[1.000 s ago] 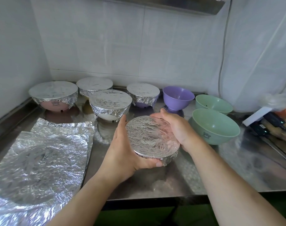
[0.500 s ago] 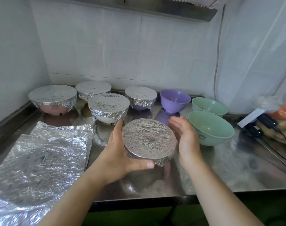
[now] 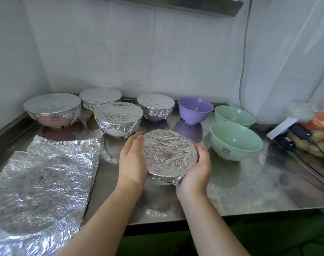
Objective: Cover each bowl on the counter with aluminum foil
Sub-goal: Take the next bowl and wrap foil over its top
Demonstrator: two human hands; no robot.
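Seemingly light and rigid but thin-skinned, the foil-wrapped bowl (image 3: pixel 169 157) sits above the counter (image 3: pixel 249 191) between both hands, the left hand (image 3: pixel 132 163) flat-fingered against its side, the right hand (image 3: pixel 195 169) cupping its rim, so hold the sides and spare the crushable top.

Your left hand (image 3: pixel 132 161): fingers straight, flat against the foil-covered bowl (image 3: pixel 169 154).
Your right hand (image 3: pixel 196 169): cups that bowl's right side and underside.
Behind: four foil-covered bowls (image 3: pixel 118 115).
Uncovered: purple bowl (image 3: pixel 195 109), two green bowls (image 3: pixel 236 140).
Left on the steel counter (image 3: pixel 240 191): foil sheets (image 3: pixel 41 182).
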